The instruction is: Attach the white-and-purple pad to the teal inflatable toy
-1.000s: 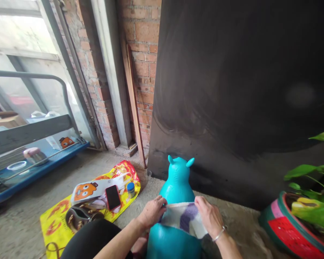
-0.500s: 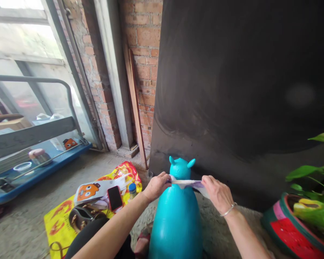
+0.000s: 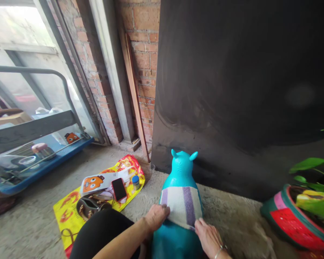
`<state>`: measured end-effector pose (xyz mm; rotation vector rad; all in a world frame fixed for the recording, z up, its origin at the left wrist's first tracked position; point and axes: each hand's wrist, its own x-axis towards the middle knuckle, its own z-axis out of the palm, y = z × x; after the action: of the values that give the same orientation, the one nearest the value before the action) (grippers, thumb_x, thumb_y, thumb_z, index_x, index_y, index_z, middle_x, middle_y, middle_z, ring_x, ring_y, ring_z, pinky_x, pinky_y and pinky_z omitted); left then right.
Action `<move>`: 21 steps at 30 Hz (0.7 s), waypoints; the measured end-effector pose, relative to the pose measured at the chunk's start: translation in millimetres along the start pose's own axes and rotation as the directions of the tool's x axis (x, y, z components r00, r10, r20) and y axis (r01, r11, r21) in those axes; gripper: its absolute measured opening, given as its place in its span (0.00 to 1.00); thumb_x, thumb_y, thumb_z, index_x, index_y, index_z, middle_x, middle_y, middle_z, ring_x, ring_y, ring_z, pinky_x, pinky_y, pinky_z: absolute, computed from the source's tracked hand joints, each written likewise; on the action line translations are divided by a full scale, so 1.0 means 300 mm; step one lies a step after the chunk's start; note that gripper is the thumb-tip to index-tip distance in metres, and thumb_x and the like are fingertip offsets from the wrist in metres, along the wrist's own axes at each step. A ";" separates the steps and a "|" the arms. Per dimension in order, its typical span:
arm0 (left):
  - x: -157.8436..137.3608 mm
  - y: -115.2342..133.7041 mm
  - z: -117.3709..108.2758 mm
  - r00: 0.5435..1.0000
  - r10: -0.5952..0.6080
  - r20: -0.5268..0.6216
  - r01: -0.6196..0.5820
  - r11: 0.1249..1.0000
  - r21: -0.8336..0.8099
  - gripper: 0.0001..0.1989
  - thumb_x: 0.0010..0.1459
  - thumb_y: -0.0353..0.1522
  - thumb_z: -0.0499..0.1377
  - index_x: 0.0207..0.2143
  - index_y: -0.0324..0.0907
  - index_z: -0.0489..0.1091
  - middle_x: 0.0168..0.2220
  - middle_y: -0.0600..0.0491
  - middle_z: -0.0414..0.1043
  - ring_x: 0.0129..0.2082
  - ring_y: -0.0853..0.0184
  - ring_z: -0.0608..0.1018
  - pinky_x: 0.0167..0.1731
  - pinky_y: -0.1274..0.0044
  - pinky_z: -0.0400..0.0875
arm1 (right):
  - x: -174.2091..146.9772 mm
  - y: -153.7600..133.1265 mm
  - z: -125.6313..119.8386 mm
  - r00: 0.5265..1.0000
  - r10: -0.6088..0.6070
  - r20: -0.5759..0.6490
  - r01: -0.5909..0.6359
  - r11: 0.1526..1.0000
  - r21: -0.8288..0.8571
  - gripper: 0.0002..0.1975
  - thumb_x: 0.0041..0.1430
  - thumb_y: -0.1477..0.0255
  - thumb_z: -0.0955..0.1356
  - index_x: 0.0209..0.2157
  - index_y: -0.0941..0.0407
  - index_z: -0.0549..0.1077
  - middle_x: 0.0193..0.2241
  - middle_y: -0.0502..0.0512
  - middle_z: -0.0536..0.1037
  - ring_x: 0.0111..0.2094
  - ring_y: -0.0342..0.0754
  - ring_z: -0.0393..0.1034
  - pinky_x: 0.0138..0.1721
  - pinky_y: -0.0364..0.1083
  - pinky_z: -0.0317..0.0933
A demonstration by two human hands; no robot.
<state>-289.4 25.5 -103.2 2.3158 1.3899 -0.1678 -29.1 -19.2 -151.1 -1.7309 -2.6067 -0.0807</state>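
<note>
A turquoise inflatable animal toy (image 3: 182, 167) with two small ears stands in front of me, its head toward the dark panel. Over its back lies a white cloth with purple stripes (image 3: 179, 207), spread fairly flat. My left hand (image 3: 157, 217) pinches the near left corner of this cloth. At the near right corner, my right hand (image 3: 206, 233), with a bracelet at the wrist, grips the edge between bent fingers. The toy's rear part is at the bottom of the view, between my forearms.
Left on the floor, a yellow bag (image 3: 63, 212) carries a phone (image 3: 119, 189), a blue-capped jar (image 3: 135, 182), a brown handbag (image 3: 90, 207) and a printed white bag (image 3: 93, 184). A blue trolley (image 3: 67, 146) stands farther left. The dark panel (image 3: 232, 90) rises ahead; a potted plant (image 3: 288, 216) is right.
Both hands have come down and toward me with the cloth. Held taut behind the toy's head before, the cloth now lies spread over its back.
</note>
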 end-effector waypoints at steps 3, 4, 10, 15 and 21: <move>-0.007 -0.009 -0.019 1.000 -0.018 -0.018 0.017 0.999 -0.034 0.10 0.56 0.30 0.50 0.38 0.47 0.68 0.42 0.54 0.74 0.40 0.64 0.77 0.40 0.74 0.70 | 0.002 0.011 -0.014 1.000 0.022 0.005 -0.022 0.998 0.056 0.08 0.60 0.79 0.63 0.31 0.52 0.67 0.30 0.45 0.74 0.25 0.43 0.71 0.22 0.43 0.48; -0.012 -0.013 -0.021 0.999 -0.027 -0.028 0.026 0.999 -0.048 0.10 0.56 0.30 0.51 0.38 0.47 0.68 0.42 0.55 0.73 0.41 0.65 0.77 0.41 0.75 0.70 | 0.003 0.015 -0.020 0.999 0.032 -0.002 -0.032 0.996 0.088 0.08 0.62 0.77 0.61 0.31 0.52 0.66 0.30 0.46 0.74 0.25 0.42 0.71 0.23 0.43 0.49; -0.009 -0.026 -0.020 0.993 -0.082 -0.081 0.071 0.990 -0.122 0.12 0.53 0.28 0.52 0.39 0.47 0.69 0.42 0.55 0.72 0.44 0.65 0.75 0.43 0.77 0.68 | 0.026 0.033 -0.060 0.996 0.079 -0.047 -0.057 0.930 0.362 0.12 0.66 0.72 0.56 0.30 0.53 0.64 0.29 0.48 0.72 0.32 0.43 0.69 0.34 0.41 0.56; -0.015 -0.022 -0.014 0.999 -0.026 -0.033 0.021 0.990 -0.141 0.13 0.54 0.29 0.52 0.41 0.49 0.69 0.41 0.56 0.73 0.43 0.65 0.75 0.42 0.76 0.68 | 0.006 0.014 -0.057 0.998 0.059 -0.007 -0.052 0.921 0.386 0.13 0.61 0.80 0.56 0.31 0.52 0.67 0.31 0.47 0.72 0.33 0.43 0.67 0.34 0.43 0.53; -0.063 0.010 0.015 0.996 0.071 0.051 -0.065 0.993 -0.099 0.12 0.56 0.28 0.50 0.39 0.47 0.70 0.42 0.52 0.71 0.45 0.61 0.73 0.44 0.71 0.68 | -0.028 -0.021 -0.044 0.994 0.013 0.109 -0.052 0.928 0.369 0.14 0.61 0.80 0.58 0.28 0.51 0.69 0.32 0.48 0.71 0.37 0.46 0.65 0.39 0.47 0.49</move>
<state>-295.6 7.1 -100.5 2.2583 1.2629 -0.1382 -32.0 -30.2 -138.6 -1.6766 -2.4492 0.4861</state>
